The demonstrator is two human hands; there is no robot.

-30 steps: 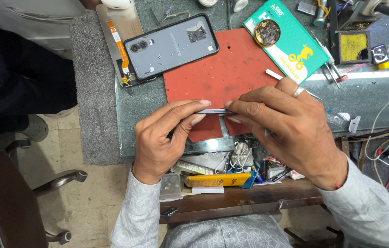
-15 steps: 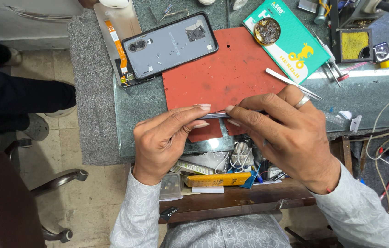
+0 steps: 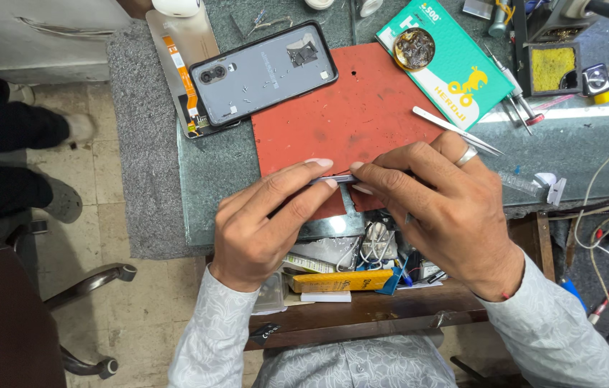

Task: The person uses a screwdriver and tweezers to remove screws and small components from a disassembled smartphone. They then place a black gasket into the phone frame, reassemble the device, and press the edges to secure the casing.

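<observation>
Both hands are meeting over the near edge of the red mat [image 3: 348,108], w/ wrists resting low by the desk [image 3: 225,179] edge. Left hand [image 3: 265,219] is lying knuckles-up, fingers stretched right, thumb and forefinger pinching the left end of a thin metal strip [image 3: 340,179]. Right hand [image 3: 448,205], ring on one finger, is arching over from the right, its fingertips pinching the strip's other end; so each grip is clenched on the same piece. Strip is sitting level, just above the mat's near edge, betw. the two hands.

Far right, a green rectangular box [image 3: 455,68] w/ a yellow figure and white print is lying tilted, a round tin [image 3: 414,48] of dark stuff sitting on it. Near, below the desk edge, a yellow flat pack [image 3: 344,280] is lying in the open drawer among wires. A grey phone back [image 3: 261,72] is lying at the mat's far left corner. Tweezers [image 3: 455,131] are lying just beyond the right hand.
</observation>
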